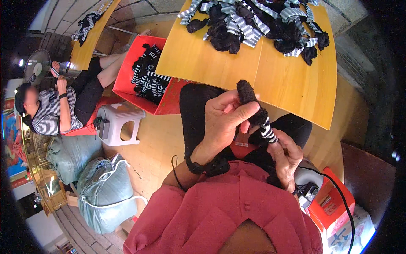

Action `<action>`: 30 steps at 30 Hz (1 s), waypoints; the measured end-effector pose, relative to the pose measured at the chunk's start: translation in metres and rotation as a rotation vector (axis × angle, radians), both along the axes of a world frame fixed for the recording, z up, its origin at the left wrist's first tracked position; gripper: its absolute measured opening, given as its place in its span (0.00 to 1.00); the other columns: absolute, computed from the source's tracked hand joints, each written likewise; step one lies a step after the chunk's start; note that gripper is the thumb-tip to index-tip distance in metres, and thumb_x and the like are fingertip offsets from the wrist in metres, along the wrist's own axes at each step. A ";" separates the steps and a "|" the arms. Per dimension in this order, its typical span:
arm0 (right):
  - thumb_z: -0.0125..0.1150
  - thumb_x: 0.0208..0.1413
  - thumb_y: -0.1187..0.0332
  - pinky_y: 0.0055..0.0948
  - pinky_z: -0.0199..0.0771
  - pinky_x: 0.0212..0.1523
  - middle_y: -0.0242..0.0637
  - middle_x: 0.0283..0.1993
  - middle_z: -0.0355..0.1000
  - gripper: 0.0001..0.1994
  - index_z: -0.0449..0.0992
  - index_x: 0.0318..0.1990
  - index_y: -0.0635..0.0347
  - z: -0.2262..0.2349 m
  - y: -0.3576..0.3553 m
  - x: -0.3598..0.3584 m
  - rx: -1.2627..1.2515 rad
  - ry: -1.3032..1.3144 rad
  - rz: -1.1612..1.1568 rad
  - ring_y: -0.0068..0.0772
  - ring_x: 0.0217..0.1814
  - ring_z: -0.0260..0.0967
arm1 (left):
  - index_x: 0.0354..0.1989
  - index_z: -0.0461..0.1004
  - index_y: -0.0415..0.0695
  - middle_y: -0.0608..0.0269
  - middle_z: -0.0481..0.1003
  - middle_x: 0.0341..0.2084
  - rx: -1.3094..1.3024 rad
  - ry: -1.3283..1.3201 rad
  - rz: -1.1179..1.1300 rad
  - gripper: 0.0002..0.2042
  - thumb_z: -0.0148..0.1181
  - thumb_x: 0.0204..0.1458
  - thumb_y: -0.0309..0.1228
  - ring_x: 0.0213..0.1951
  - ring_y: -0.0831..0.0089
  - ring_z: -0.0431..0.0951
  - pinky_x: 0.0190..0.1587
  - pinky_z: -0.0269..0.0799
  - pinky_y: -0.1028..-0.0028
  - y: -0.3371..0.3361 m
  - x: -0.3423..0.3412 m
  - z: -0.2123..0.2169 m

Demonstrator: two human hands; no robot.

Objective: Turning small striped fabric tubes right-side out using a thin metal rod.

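Note:
Above my lap I hold a small fabric tube, fuzzy black at one end and black-and-white striped at the other, like a plush toy's limb [266, 130]. My left hand [220, 120] grips the black part, thumb across it and fingers behind. The striped end is pinched between the thumb and fingers of my right hand [287, 154]. A yellow wooden table [203, 63] stands just beyond my hands. On its far side lies a heap of black fuzzy and grey-striped fabric pieces [241, 25].
Left of the table stands a red box [127, 86] with striped pieces [148, 80] inside. A person [63, 101] sits farther left, near a fan [37, 65] and white stool [120, 122]. Stuffed sacks [105, 190] lie lower left. A red box [327, 199] and black cable [338, 190] are at my right.

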State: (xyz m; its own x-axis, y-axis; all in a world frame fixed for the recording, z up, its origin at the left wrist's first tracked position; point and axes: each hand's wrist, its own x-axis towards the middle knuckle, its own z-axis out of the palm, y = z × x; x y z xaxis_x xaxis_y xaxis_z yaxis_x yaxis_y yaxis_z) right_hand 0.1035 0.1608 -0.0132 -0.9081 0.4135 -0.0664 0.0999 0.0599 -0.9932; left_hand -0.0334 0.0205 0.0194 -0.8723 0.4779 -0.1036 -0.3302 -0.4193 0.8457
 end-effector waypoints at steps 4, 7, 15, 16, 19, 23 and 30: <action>0.57 0.47 0.82 0.19 0.69 0.29 0.37 0.30 0.74 0.14 0.74 0.43 0.67 0.008 0.001 0.003 0.109 -0.003 0.001 0.21 0.26 0.68 | 0.40 0.73 0.36 0.65 0.74 0.28 0.014 -0.053 0.171 0.12 0.57 0.51 0.31 0.22 0.83 0.71 0.15 0.62 0.84 0.000 -0.007 0.013; 0.56 0.46 0.83 0.20 0.69 0.29 0.38 0.29 0.74 0.14 0.74 0.43 0.66 0.011 0.002 0.005 0.136 -0.012 0.002 0.22 0.26 0.69 | 0.40 0.74 0.36 0.65 0.75 0.29 0.070 -0.072 0.170 0.11 0.59 0.50 0.30 0.24 0.85 0.71 0.15 0.61 0.85 -0.005 -0.013 0.013; 0.55 0.45 0.83 0.20 0.69 0.28 0.39 0.27 0.74 0.15 0.73 0.43 0.67 0.011 -0.004 0.004 0.269 0.007 -0.016 0.23 0.26 0.70 | 0.36 0.75 0.35 0.68 0.72 0.21 0.006 -0.024 0.144 0.10 0.62 0.47 0.26 0.15 0.86 0.64 0.14 0.56 0.86 0.006 0.000 0.012; 0.56 0.45 0.83 0.20 0.69 0.28 0.39 0.28 0.74 0.14 0.73 0.43 0.67 0.011 -0.005 0.003 0.263 0.016 -0.034 0.22 0.25 0.70 | 0.36 0.75 0.35 0.68 0.72 0.21 0.005 -0.023 0.144 0.10 0.62 0.47 0.26 0.15 0.86 0.64 0.14 0.56 0.86 0.006 0.002 0.012; 0.56 0.46 0.82 0.18 0.66 0.23 0.37 0.28 0.73 0.14 0.73 0.43 0.67 0.004 -0.006 0.003 0.245 0.069 -0.057 0.20 0.22 0.67 | 0.35 0.75 0.35 0.67 0.72 0.21 -0.016 -0.023 0.124 0.09 0.61 0.47 0.26 0.15 0.87 0.63 0.14 0.55 0.86 0.005 0.006 0.009; 0.58 0.48 0.77 0.14 0.52 0.16 0.34 0.25 0.69 0.14 0.71 0.45 0.65 -0.001 -0.008 0.004 -0.368 -0.026 -0.099 0.15 0.17 0.57 | 0.33 0.74 0.35 0.68 0.71 0.20 -0.005 0.015 0.203 0.06 0.60 0.49 0.25 0.14 0.87 0.62 0.14 0.55 0.86 0.011 0.015 0.008; 0.55 0.50 0.76 0.15 0.45 0.13 0.34 0.21 0.67 0.13 0.71 0.45 0.65 -0.006 0.001 -0.001 -1.093 -0.063 0.185 0.16 0.15 0.54 | 0.34 0.74 0.35 0.65 0.73 0.24 0.036 0.118 0.175 0.08 0.59 0.48 0.27 0.17 0.84 0.66 0.13 0.58 0.85 0.012 0.020 0.002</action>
State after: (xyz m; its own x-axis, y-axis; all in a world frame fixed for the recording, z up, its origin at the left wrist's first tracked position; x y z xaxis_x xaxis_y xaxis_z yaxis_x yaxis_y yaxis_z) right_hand 0.1022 0.1617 -0.0192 -0.9319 -0.0370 -0.3609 0.2318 -0.8259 -0.5139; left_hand -0.0139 0.0321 0.0210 -0.9473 0.3197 0.0183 -0.1497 -0.4926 0.8573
